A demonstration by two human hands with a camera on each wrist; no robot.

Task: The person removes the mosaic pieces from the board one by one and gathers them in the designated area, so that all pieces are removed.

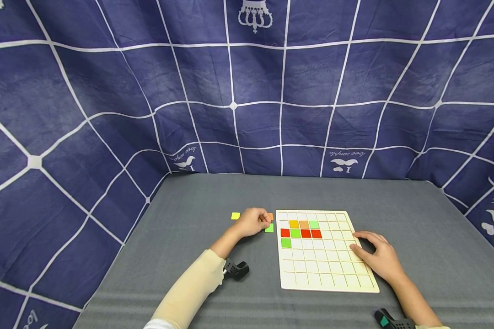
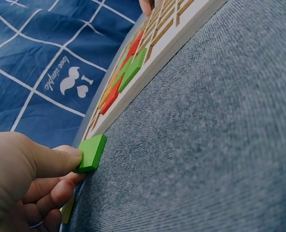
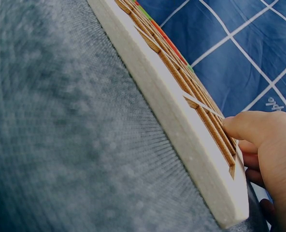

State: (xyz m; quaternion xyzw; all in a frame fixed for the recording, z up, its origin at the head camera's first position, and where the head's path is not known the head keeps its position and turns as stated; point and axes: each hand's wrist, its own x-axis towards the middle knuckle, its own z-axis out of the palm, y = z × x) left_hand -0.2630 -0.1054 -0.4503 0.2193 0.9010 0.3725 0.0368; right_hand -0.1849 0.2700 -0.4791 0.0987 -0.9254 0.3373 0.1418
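Observation:
My left hand pinches a green square tile between thumb and finger, just off the left edge of a pale grid board. In the left wrist view the thumb lies on the tile's face. My right hand holds the board's right edge, with the thumb on the rim. Red tiles, green tiles, an amber tile, an orange tile and a pale green tile sit in cells at the board's upper left.
A yellow tile lies on the grey cloth-covered table to the left of my left hand. Another orange tile shows partly behind that hand's fingers. A blue checked curtain hangs behind and at the sides.

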